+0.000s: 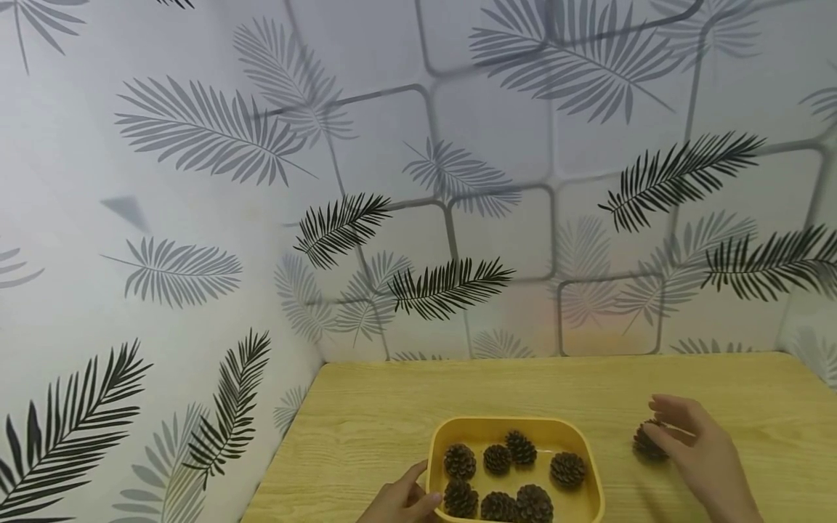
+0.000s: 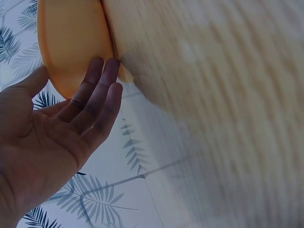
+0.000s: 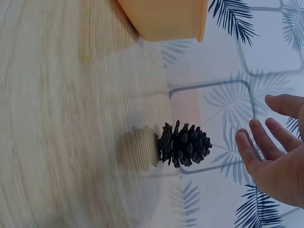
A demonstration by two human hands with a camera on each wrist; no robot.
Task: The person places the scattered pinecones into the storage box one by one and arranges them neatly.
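A yellow plastic tray (image 1: 512,423) with several brown pine cones inside stands on the wooden table, low in the head view. My left hand (image 1: 402,501) holds it at its left side. In the left wrist view, that hand's thumb is at the rim and its loosely bent fingers lie along the outer wall (image 2: 76,42). To the right of the tray, a single pine cone (image 3: 187,146) stands upright on the table. Spread fingers of my right hand (image 1: 702,454) hover above this cone; the right wrist view shows a gap between them.
The light wooden table (image 1: 373,407) reaches back to a pale wall (image 1: 497,240) printed with grey and black leaves. Another leaf-patterned wall (image 1: 163,218) borders the table's left edge. A corner of the tray shows high in the right wrist view.
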